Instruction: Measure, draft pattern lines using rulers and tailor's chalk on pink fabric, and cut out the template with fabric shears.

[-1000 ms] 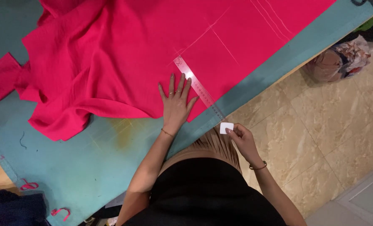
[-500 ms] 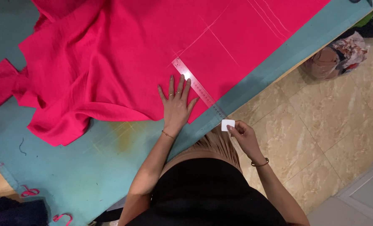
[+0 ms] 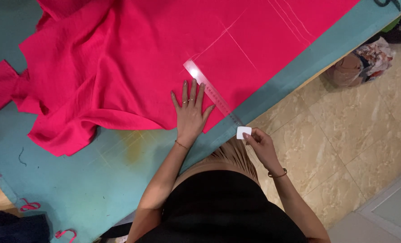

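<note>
A large bright pink cloth (image 3: 164, 54) lies spread over a teal table (image 3: 97, 180), bunched in folds at the left and flat at the right, with pale chalk lines drawn on it. My left hand (image 3: 190, 110) rests flat on the cloth, fingers spread, beside a clear plastic ruler (image 3: 211, 92) that runs diagonally to the table's edge. My right hand (image 3: 260, 144) pinches a small white square of chalk (image 3: 243, 132) at the near end of the ruler, just off the table's edge.
Beige marble floor tiles (image 3: 344, 135) lie to the right. A bag of mixed fabric scraps (image 3: 360, 60) sits on the floor by the table. Small pink scraps (image 3: 29, 207) lie near the table's lower left corner. A dark item (image 3: 387, 3) rests at the top right.
The view has shifted slightly; both hands keep their places, left flat on the cloth, right holding the chalk at the ruler's end.
</note>
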